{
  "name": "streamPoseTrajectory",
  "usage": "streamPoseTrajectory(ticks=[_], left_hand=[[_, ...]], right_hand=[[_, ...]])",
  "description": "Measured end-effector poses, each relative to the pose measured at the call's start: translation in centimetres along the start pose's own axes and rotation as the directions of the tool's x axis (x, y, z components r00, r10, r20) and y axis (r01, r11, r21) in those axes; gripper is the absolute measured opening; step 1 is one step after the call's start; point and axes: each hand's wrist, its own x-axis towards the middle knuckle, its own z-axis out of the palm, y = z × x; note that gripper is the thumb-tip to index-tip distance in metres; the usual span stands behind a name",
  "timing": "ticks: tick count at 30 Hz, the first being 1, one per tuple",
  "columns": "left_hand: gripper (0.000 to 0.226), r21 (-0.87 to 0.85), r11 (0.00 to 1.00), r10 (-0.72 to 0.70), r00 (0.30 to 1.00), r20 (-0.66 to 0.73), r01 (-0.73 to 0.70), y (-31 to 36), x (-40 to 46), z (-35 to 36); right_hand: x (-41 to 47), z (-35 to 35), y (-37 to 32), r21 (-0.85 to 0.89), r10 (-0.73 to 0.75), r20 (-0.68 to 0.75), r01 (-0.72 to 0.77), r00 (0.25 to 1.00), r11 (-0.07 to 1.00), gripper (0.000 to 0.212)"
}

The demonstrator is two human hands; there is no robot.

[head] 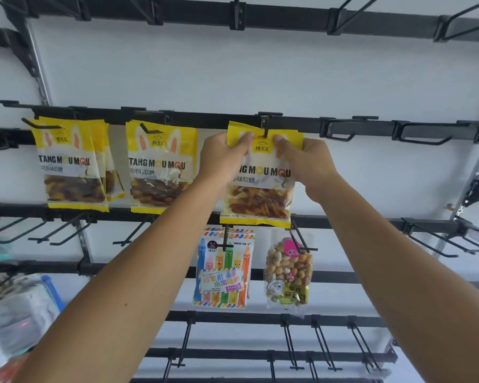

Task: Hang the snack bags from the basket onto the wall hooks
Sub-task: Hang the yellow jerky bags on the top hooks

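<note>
Holding: both hands grip the top of a yellow gummy bag [260, 175] at a hook [265, 128] on the middle rail [310, 125].
Left hand [224, 158]: thumb and fingers pinch the bag's upper left corner, at 11 o'clock on the bag.
Right hand [306, 161]: thumb and fingers pinch the upper right corner, at 1 o'clock on the bag.
Bag position: upright, facing outward, its top edge at the hook's tip; whether the hook is through its hole, I cannot tell.
Same rail, 9 o'clock of the held bag: two hooks with matching yellow bags, the near stack [161, 167] and the far stack [72, 164].
Rail below, 6 o'clock: a striped pencil-candy bag [223, 272] and, just beside it, a clear nut bag [288, 272].
Frame's 8 o'clock edge: blurred packets [17, 308], too unclear to name.
</note>
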Motion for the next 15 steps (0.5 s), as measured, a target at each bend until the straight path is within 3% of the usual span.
streamPoseTrajectory(ticks=[6,8,11,15], left_hand=[[0.032,0.093,0.995,0.026,0.999,-0.028,-0.023,-1.1,1.6,0.3],[0.032,0.115,0.993,0.016,0.999,-0.040,-0.011,-1.3,1.8,0.5],[0.013,0.164,0.986,0.040,0.996,-0.079,-0.027,-1.7,1.9,0.8],[0.024,0.213,0.975,0.083,0.992,-0.093,-0.061,-2.4,1.9,0.4]], right_hand=[[1.4,0.6,1.0,-0.263,-0.093,-0.166,0.047,0.982,0.964,0.028],[1.8,0.7,1.2,-0.280,-0.123,-0.206,0.062,0.971,0.958,0.026],[2.1,0.7,1.7,-0.276,-0.167,-0.232,0.100,0.958,0.956,0.023],[2.1,0.8,1.9,-0.300,-0.211,-0.233,0.137,0.949,0.944,0.023]])
